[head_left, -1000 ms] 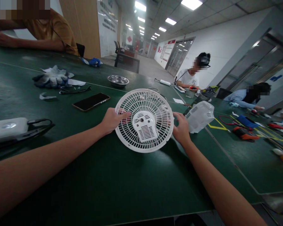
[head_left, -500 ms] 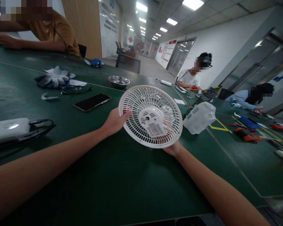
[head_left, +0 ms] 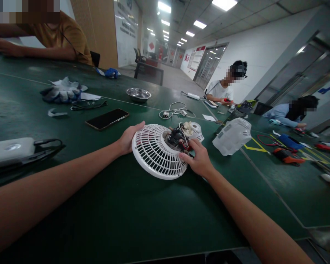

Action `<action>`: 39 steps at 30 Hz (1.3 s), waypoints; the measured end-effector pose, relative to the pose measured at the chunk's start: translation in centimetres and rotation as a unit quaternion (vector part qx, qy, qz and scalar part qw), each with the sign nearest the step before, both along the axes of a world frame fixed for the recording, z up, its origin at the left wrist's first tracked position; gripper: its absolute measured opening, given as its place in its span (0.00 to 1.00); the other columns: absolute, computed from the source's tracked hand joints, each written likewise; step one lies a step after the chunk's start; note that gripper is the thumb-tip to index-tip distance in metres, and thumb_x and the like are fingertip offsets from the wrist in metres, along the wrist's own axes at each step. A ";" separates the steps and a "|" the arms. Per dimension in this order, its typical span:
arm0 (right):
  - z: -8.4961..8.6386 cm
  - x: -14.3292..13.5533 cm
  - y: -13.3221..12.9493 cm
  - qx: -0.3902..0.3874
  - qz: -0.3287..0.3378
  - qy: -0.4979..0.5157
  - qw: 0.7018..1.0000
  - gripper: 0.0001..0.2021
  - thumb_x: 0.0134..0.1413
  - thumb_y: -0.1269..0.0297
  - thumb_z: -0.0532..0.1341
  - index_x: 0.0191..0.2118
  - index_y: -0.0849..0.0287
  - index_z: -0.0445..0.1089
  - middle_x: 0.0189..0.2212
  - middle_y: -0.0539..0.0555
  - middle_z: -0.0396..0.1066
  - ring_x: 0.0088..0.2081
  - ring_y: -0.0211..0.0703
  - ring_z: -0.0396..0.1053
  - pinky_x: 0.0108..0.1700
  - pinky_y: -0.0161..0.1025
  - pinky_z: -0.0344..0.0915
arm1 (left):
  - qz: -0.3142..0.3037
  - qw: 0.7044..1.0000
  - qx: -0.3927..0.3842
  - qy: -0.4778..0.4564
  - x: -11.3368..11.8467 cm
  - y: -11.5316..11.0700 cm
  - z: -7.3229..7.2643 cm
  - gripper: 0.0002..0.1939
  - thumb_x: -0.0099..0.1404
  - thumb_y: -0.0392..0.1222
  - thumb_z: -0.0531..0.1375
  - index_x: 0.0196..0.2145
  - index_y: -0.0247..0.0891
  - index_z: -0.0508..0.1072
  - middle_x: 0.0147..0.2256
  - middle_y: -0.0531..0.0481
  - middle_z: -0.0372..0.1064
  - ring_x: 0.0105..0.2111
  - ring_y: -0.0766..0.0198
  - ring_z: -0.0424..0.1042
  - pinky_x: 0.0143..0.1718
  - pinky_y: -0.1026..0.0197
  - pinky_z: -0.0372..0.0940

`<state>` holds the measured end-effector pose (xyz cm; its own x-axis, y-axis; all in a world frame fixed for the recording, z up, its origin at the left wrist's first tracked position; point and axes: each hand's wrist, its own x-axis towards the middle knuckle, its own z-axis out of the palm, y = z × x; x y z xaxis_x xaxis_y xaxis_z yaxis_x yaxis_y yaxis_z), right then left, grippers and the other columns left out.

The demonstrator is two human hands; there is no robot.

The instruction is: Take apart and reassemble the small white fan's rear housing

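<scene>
A white round fan grille (head_left: pixel 156 157) is tilted in front of me, its back side facing up. My left hand (head_left: pixel 129 138) is closed on its left rim, thumb along the edge. At the hub sits a dark fan motor (head_left: pixel 178 138) with red and white wires. My right hand (head_left: pixel 201 158) is closed around the motor's right side, its thumb near the grille's bars; some fingertips are hidden. Just behind the motor is a white slotted plastic part (head_left: pixel 196 130). A white cord (head_left: pixel 172 110) with a plug lies beyond it on the table.
A translucent white plastic housing (head_left: pixel 232 137) stands to the right. A phone (head_left: pixel 107 119), a metal bowl (head_left: pixel 138 94) and gloves (head_left: pixel 62 91) lie beyond my left arm. An orange-and-black tool (head_left: pixel 288 156) rests at the far right. Several other people sit around the green table (head_left: pixel 143 220).
The fan grille has been turned over and lowered, so the motor and wires now show. My right hand has moved from beneath the grille to the motor. The cord behind has come into view.
</scene>
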<state>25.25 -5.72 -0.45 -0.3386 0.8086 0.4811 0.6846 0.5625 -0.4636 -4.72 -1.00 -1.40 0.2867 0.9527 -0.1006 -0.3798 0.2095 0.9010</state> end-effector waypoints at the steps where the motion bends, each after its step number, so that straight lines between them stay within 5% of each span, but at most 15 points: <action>1: 0.0 0.0 0.0 0.005 0.005 -0.015 1.000 0.26 0.57 0.41 0.67 0.52 0.55 0.73 0.50 0.61 0.73 0.48 0.57 0.72 0.54 0.56 0.71 | -0.003 1.000 -0.012 -0.004 -0.1 0.1 0.0 0.17 0.72 0.51 0.58 0.39 0.35 0.79 0.39 0.39 0.82 0.43 0.51 0.81 0.51 0.49 0.75; 5: 0.0 0.9 0.7 0.019 0.019 -0.011 1.000 0.27 0.61 0.44 0.64 0.59 0.53 0.70 0.46 0.58 0.74 0.43 0.53 0.73 0.51 0.53 0.72 | -0.028 0.997 -0.064 0.019 -0.2 0.9 -0.4 0.09 0.71 0.40 0.60 0.37 0.35 0.81 0.39 0.41 0.82 0.37 0.58 0.81 0.48 0.54 0.76; 7: 0.0 1.8 1.5 0.047 -0.027 0.018 0.998 0.24 0.64 0.48 0.61 0.61 0.54 0.69 0.47 0.58 0.73 0.44 0.52 0.73 0.53 0.54 0.71 | -0.021 0.996 -0.082 0.038 -0.2 1.2 -0.5 0.08 0.70 0.37 0.61 0.37 0.34 0.81 0.38 0.40 0.82 0.35 0.59 0.81 0.47 0.55 0.77; 10: -0.4 3.5 3.1 0.075 -0.131 0.024 0.988 0.29 0.60 0.53 0.63 0.64 0.56 0.67 0.56 0.63 0.69 0.54 0.57 0.70 0.59 0.58 0.68 | -0.011 0.995 -0.096 0.040 0.1 1.3 -0.4 0.08 0.70 0.37 0.62 0.36 0.34 0.82 0.40 0.38 0.82 0.36 0.58 0.81 0.46 0.55 0.77; 13: -1.3 4.8 4.7 0.034 -0.161 -0.007 0.986 0.39 0.52 0.55 0.67 0.69 0.58 0.61 0.63 0.65 0.66 0.63 0.63 0.64 0.65 0.62 0.61 | -0.003 0.994 -0.101 0.038 0.3 1.2 -0.2 0.08 0.70 0.36 0.63 0.35 0.33 0.82 0.39 0.38 0.82 0.35 0.58 0.82 0.44 0.55 0.78; 16: -2.1 5.4 6.0 -0.039 -0.164 0.021 0.985 0.47 0.46 0.56 0.70 0.72 0.58 0.55 0.61 0.64 0.69 0.57 0.61 0.70 0.62 0.61 0.65 | 0.003 0.994 -0.099 0.040 0.3 1.1 -0.1 0.07 0.69 0.36 0.63 0.35 0.32 0.82 0.39 0.38 0.82 0.35 0.58 0.82 0.43 0.55 0.78; 19: -2.2 5.2 6.4 -0.107 -0.197 0.153 0.962 0.47 0.46 0.49 0.69 0.70 0.58 0.55 0.51 0.61 0.76 0.45 0.56 0.76 0.52 0.58 0.73 | 0.008 0.995 -0.090 0.046 0.2 1.0 -0.1 0.07 0.69 0.37 0.64 0.34 0.34 0.82 0.38 0.39 0.82 0.35 0.58 0.81 0.43 0.55 0.78; 23: -1.5 3.4 5.2 -0.202 -0.104 0.363 0.904 0.35 0.60 0.34 0.51 0.62 0.54 0.61 0.49 0.60 0.77 0.45 0.56 0.78 0.45 0.55 0.77 | 0.026 0.995 -0.068 0.067 0.3 1.1 -0.4 0.06 0.68 0.37 0.65 0.33 0.36 0.82 0.37 0.40 0.82 0.35 0.58 0.81 0.44 0.54 0.77; 26: -0.9 1.4 3.4 -0.158 -0.031 0.354 0.922 0.34 0.63 0.34 0.48 0.66 0.48 0.55 0.57 0.59 0.72 0.52 0.56 0.76 0.47 0.54 0.78 | 0.028 0.995 -0.047 0.078 0.4 1.3 -0.7 0.05 0.67 0.38 0.66 0.36 0.37 0.82 0.39 0.40 0.81 0.36 0.58 0.81 0.45 0.54 0.76; 30: -0.5 -0.5 1.1 -0.098 0.004 0.261 0.960 0.42 0.59 0.38 0.61 0.72 0.44 0.45 0.52 0.58 0.73 0.49 0.55 0.75 0.51 0.56 0.76 | 0.073 0.984 0.038 0.157 0.2 1.6 -0.9 0.14 0.63 0.41 0.68 0.47 0.38 0.81 0.47 0.40 0.81 0.45 0.54 0.81 0.50 0.51 0.74; 34: 0.1 -0.9 0.2 -0.080 0.033 0.207 0.975 0.47 0.54 0.46 0.70 0.72 0.42 0.45 0.53 0.57 0.72 0.50 0.56 0.74 0.55 0.60 0.74 | 0.115 0.911 0.239 0.317 0.1 1.0 0.2 0.20 0.70 0.50 0.61 0.54 0.38 0.79 0.59 0.40 0.74 0.61 0.49 0.71 0.63 0.48 0.62; 36: 0.5 -0.9 0.1 -0.071 0.039 0.170 0.982 0.46 0.53 0.47 0.71 0.72 0.41 0.48 0.55 0.58 0.72 0.51 0.57 0.74 0.57 0.62 0.73 | 0.071 0.890 0.308 0.328 0.3 0.3 1.1 0.23 0.74 0.53 0.55 0.58 0.41 0.77 0.62 0.41 0.72 0.63 0.49 0.68 0.66 0.47 0.57; 39: 1.0 -0.9 -0.2 -0.054 0.041 0.122 0.990 0.42 0.54 0.50 0.71 0.71 0.42 0.54 0.56 0.58 0.72 0.53 0.58 0.73 0.56 0.63 0.74 | -0.047 0.888 0.341 0.305 0.8 -0.9 2.5 0.27 0.70 0.55 0.60 0.63 0.43 0.72 0.60 0.41 0.74 0.60 0.46 0.71 0.62 0.48 0.60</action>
<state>24.38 -5.88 0.59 -0.2894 0.8341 0.4697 0.4989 0.5502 -0.6696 -3.90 -1.94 1.08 0.4578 0.8271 0.3261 0.2135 -0.4584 0.8627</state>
